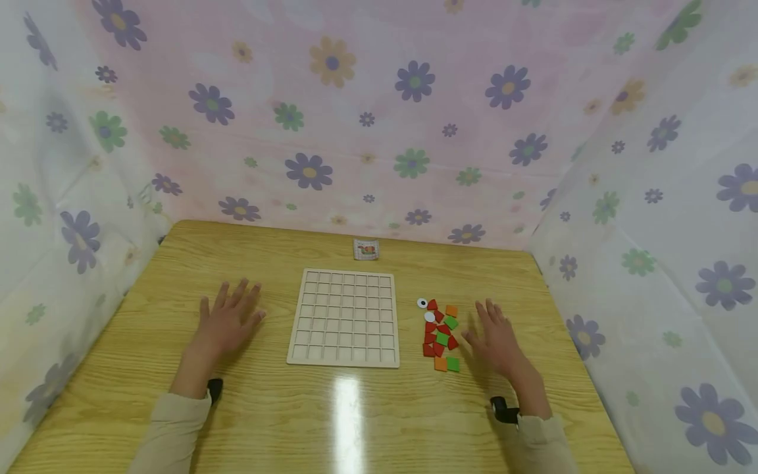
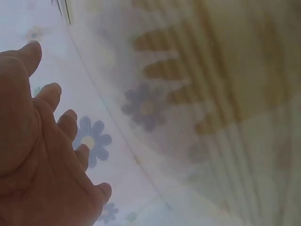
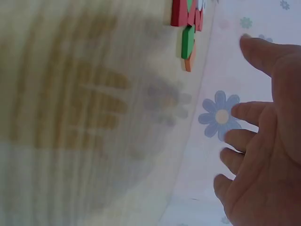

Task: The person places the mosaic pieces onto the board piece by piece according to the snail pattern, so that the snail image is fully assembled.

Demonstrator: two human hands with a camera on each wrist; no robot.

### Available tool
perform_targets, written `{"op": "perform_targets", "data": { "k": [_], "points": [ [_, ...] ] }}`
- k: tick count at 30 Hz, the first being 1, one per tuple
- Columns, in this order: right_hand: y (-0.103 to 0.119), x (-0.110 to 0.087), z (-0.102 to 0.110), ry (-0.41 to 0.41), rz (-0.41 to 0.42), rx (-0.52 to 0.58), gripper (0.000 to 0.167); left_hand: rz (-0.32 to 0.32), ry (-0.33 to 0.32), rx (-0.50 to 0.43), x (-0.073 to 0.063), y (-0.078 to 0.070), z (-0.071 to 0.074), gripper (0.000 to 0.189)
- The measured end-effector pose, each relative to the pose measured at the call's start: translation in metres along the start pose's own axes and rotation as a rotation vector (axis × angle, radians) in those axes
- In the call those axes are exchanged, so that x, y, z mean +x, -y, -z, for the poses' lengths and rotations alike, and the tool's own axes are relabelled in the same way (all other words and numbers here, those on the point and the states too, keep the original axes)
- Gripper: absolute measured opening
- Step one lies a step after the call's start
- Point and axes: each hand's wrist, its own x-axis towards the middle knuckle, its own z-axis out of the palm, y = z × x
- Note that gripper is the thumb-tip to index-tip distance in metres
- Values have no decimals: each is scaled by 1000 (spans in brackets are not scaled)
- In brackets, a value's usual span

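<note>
My left hand (image 1: 227,322) is over the table, left of a pale square grid board (image 1: 343,363), with its fingers spread and nothing held. Right of the board lies a loose cluster of small flat pieces: several red pieces (image 1: 430,338), several green squares (image 1: 453,364), orange squares (image 1: 441,364), a plain white disc (image 1: 429,317) and a white disc with a black dot (image 1: 422,303). Just right of these, my right hand (image 1: 496,339) stays apart from them, fingers extended and holding nothing. Both wrist views show loosely extended fingers above the shiny tabletop. The board's cells hold no pieces.
A small picture card (image 1: 366,249) with a colourful animal-like figure lies behind the board. The wood-grain table (image 1: 284,421) reflects a bright light near its front. Flower-patterned cloth (image 1: 367,145) stands at the back and both sides. Each wrist wears a black strap (image 1: 505,412).
</note>
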Motion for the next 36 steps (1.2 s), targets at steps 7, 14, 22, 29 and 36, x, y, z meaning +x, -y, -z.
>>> {"op": "perform_targets", "data": {
  "k": [7, 14, 22, 29, 36],
  "points": [
    [3, -9, -15, -15, 47, 47, 65, -66, 5, -5, -3, -10, -9, 65],
    [11, -16, -20, -6, -6, 84, 39, -183, 41, -42, -4, -19, -18, 54],
    [18, -21, -21, 71, -102, 160, 22, -279, 23, -109, -4, -24, -29, 56],
    [18, -18, -24, 46, -109, 184, 17, -259, 50, -77, -3, -32, -34, 57],
    [20, -10, -25, -16, -148, 185, 23, -239, 79, -78, 0, -39, -34, 57]
  ]
}}
